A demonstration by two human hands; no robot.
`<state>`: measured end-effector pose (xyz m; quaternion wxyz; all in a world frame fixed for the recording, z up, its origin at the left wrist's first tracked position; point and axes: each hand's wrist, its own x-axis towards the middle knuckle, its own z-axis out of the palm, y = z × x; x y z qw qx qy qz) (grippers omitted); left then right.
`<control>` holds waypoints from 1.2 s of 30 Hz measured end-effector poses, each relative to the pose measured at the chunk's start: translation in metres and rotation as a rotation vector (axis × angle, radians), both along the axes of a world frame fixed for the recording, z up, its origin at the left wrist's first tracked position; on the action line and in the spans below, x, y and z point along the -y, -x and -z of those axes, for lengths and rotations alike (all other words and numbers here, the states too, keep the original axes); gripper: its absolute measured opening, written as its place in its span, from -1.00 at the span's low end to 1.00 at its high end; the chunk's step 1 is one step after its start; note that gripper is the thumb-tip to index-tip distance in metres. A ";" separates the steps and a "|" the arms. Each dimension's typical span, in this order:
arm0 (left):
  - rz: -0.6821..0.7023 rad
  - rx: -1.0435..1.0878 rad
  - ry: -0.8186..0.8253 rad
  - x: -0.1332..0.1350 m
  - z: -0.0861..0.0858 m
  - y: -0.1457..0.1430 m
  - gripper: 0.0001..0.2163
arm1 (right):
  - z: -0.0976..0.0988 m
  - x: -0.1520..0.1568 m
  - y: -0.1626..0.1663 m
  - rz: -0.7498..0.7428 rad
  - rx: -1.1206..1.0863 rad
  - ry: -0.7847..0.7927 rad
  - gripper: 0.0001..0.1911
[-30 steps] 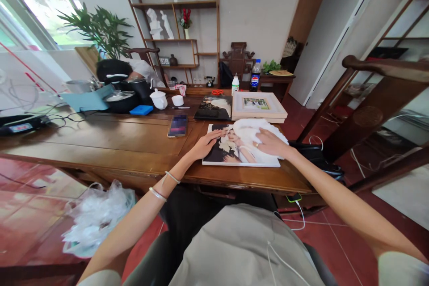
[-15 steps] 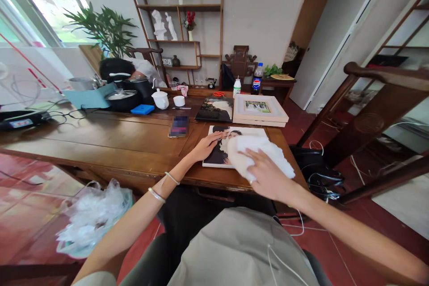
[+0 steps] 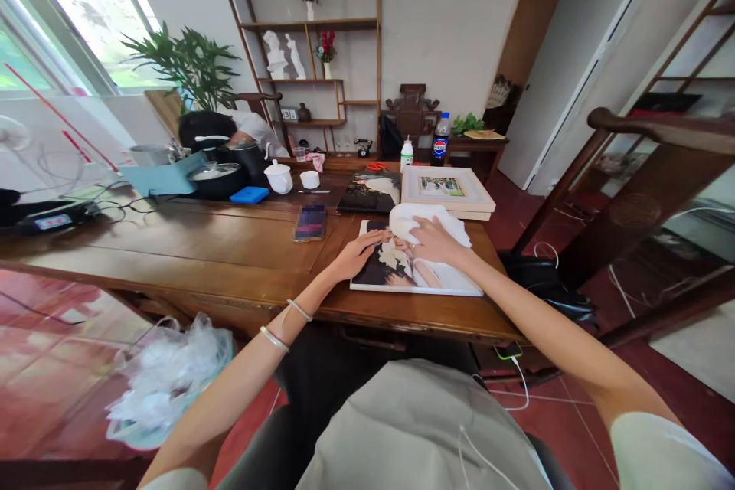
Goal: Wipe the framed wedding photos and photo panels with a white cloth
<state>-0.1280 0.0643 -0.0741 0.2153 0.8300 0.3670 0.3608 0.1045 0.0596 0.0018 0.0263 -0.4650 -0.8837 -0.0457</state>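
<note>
A large photo print [image 3: 402, 276] mounted on a white board lies flat on the wooden desk [image 3: 189, 245] in front of me. My left hand [image 3: 359, 251] rests on its left edge with fingers stretched flat, pinning it down. My right hand [image 3: 433, 239] presses a white cloth [image 3: 422, 216] against the far part of the print, fingers closed over the cloth.
Behind the print lie a dark photo board [image 3: 370, 190] and a stack of white frames [image 3: 445, 190]. A phone [image 3: 311, 221] lies left of it. Pots, a teapot [image 3: 279, 177], cups and cables crowd the desk's far left. A plastic bag [image 3: 166, 379] sits on the floor.
My right hand carried the cloth from the print's near right edge back up to its far part. My left hand has stayed on the left edge.
</note>
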 end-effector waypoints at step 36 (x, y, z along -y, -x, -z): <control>-0.120 0.107 0.174 0.015 -0.014 -0.010 -0.50 | 0.001 0.137 0.069 -0.216 0.038 -0.115 -0.70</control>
